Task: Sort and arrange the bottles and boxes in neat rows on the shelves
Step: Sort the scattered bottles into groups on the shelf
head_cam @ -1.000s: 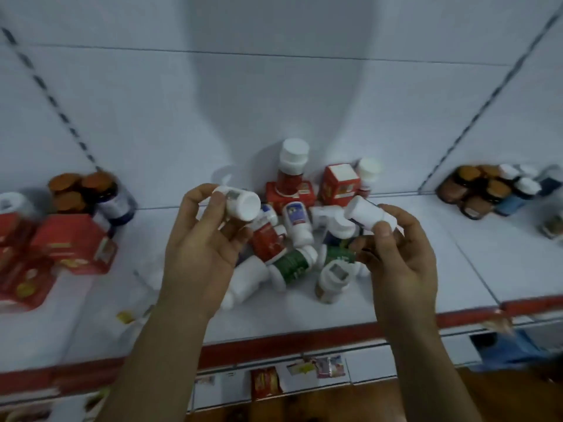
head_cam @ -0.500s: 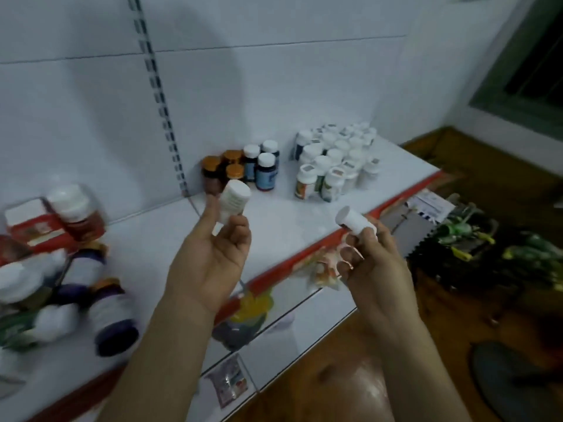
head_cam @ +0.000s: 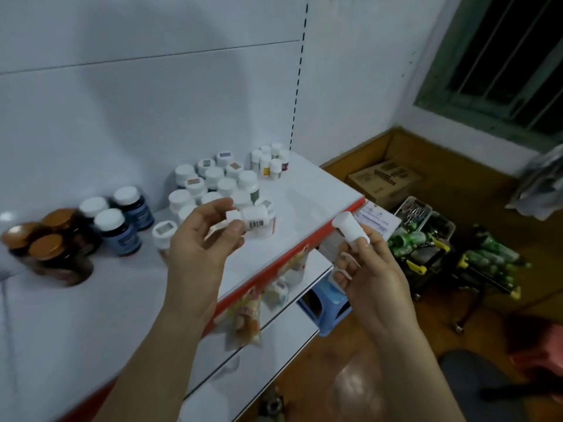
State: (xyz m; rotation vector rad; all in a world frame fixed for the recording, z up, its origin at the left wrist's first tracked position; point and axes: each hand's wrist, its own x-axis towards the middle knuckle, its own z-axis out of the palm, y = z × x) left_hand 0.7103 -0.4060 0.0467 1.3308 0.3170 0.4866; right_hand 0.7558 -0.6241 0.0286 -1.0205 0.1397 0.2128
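Above the white shelf (head_cam: 307,205), the L hand (head_cam: 201,242) pinched a barcoded white bottle (head_cam: 254,217) sideways btwn thumb and fingers, just in front of the grouped white-capped bottles (head_cam: 213,181). The R hand (head_cam: 370,271) gripped a second white bottle (head_cam: 349,229), tilted, out past the shelf's red edge.

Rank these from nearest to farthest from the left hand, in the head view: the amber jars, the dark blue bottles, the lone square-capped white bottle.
1. Lone white bottle, just left of the left hand.
2. Dark blue bottles, farther left.
3. Amber jars, at the far left.
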